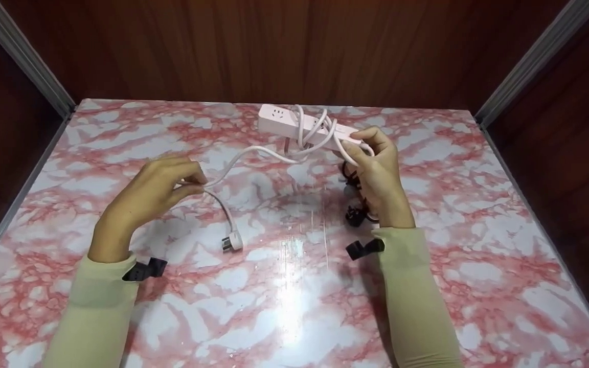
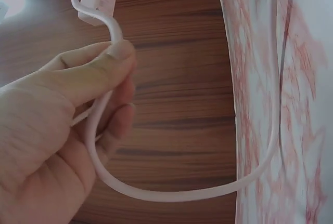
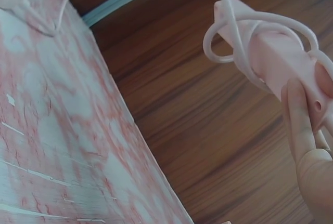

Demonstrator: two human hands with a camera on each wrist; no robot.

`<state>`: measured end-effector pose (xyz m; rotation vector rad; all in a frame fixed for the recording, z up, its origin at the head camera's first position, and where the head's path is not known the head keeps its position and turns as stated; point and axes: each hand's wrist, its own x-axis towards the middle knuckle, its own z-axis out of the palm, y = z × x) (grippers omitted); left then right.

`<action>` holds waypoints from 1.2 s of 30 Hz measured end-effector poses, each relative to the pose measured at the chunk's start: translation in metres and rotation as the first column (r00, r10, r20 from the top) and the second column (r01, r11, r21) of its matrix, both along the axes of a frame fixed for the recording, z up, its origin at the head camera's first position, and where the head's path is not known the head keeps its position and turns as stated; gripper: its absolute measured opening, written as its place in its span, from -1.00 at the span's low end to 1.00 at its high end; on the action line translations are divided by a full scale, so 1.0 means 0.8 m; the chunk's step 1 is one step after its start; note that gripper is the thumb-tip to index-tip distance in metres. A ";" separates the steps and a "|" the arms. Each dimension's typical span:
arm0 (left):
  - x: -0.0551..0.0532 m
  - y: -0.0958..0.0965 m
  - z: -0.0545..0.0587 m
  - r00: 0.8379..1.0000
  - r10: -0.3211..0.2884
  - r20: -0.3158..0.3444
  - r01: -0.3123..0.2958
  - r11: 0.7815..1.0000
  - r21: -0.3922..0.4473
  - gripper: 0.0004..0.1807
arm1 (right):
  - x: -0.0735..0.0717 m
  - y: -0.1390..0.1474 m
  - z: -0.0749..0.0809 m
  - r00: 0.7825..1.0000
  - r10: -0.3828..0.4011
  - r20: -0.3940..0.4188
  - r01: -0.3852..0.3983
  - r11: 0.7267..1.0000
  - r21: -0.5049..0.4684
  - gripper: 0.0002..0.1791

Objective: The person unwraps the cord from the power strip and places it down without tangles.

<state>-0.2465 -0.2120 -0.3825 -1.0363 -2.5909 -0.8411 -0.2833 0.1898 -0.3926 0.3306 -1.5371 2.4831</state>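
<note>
A black plug (image 1: 354, 215) and black cord (image 1: 349, 178) lie on the counter (image 1: 253, 317) at two o'clock, just beside the right hand (image 1: 379, 166), which partly hides them. The right hand's grip clasps one end of the power strip (image 3: 273, 60), holding it above the counter near twelve o'clock, with its white cord (image 2: 187, 195) looped loosely around it. At about ten o'clock, the left hand (image 1: 156, 189) has its grip pinching that cord; the white plug (image 1: 235, 239) sits at this hand's four o'clock, whether touching the counter I cannot tell. Black wrist mounts (image 1: 355, 249) jut inward from both sleeves (image 1: 412, 286). A wood-grain panel (image 1: 284, 51) rises past the twelve o'clock edge, with metal posts (image 1: 527, 66) at ten and two. Counter surface stretches between the forearms toward six, and outside them to the side edges.
</note>
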 end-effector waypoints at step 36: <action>-0.003 0.026 -0.042 0.849 0.279 0.448 -0.146 0.940 -0.308 -0.70 | 0.004 -0.007 0.002 0.996 0.088 0.012 -0.089 0.995 0.041 -0.73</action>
